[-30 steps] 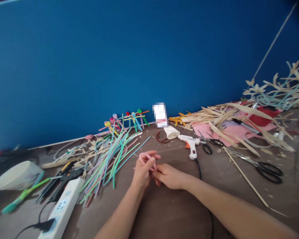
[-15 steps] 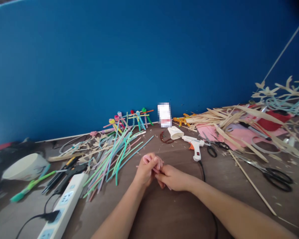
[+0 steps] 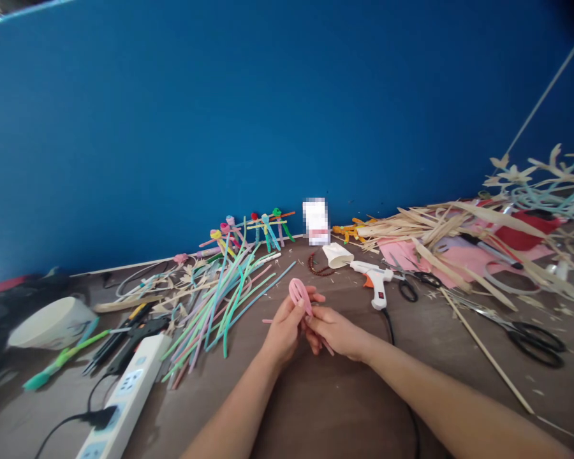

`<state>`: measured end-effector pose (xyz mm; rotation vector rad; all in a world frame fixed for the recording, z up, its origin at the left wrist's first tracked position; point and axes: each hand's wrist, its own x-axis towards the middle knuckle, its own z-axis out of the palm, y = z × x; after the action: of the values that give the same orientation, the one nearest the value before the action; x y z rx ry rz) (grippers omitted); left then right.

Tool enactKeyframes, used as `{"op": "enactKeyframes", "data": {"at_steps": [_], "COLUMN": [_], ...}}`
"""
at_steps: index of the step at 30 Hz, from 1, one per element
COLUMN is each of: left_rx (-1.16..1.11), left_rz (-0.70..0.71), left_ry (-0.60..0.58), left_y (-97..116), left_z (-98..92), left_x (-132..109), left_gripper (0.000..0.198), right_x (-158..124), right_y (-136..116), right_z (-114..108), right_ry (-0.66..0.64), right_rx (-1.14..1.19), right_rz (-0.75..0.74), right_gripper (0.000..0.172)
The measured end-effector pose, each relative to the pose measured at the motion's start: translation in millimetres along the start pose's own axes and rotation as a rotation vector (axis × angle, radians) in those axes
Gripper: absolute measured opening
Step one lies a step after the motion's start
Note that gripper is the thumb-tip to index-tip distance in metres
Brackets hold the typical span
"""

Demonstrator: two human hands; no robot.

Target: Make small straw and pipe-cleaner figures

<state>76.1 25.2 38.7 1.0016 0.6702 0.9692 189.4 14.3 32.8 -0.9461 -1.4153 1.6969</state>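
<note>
Both hands meet at the middle of the table. My left hand (image 3: pixel 284 331) is closed on a pink pipe cleaner (image 3: pixel 298 294) bent into loops, which stand up above the fingertips. My right hand (image 3: pixel 332 331) pinches the lower part of the same pink piece from the right. One pink end pokes out left of my left hand, another below my right fingers. Left of the hands lies a loose pile of pastel pipe cleaners (image 3: pixel 229 303). A white glue gun (image 3: pixel 377 280) with an orange trigger rests to the right.
Small pipe-cleaner figures (image 3: pixel 268 233) lean by the blue wall (image 3: pixel 268 115). A power strip (image 3: pixel 129 389) and white bowl (image 3: pixel 52 324) are at left. Black-handled scissors (image 3: pixel 538 344), a thin stick (image 3: pixel 488 350) and dried strips (image 3: pixel 440 229) lie right. A bracelet (image 3: pixel 318 268) sits behind the hands.
The pink loops have risen and now show clearly above the fingers. My left hand has shifted slightly right and its far fingers have spread a little.
</note>
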Motion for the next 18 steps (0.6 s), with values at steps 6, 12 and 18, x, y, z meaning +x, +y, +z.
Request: {"op": "enactKeyframes", "data": {"at_steps": [6, 12, 18], "left_rx": [0.037, 0.014, -0.106], "left_rz": [0.031, 0.116, 0.206], "left_ry": [0.125, 0.158, 0.247], "left_y": [-3, 0, 8], "left_z": [1.5, 2.7, -1.3], "left_x": [1, 4, 7], "left_gripper": [0.028, 0.023, 0.024], "right_x": [0, -2, -1], "right_y": [0, -3, -13], "right_z": [1, -6, -25], "right_ry": [-0.033, -0.122, 0.322], "right_rx": [-0.097, -0.199, -0.497], "right_rz": [0.034, 0.028, -0.243], "right_gripper": [0.020, 0.022, 0.018]}}
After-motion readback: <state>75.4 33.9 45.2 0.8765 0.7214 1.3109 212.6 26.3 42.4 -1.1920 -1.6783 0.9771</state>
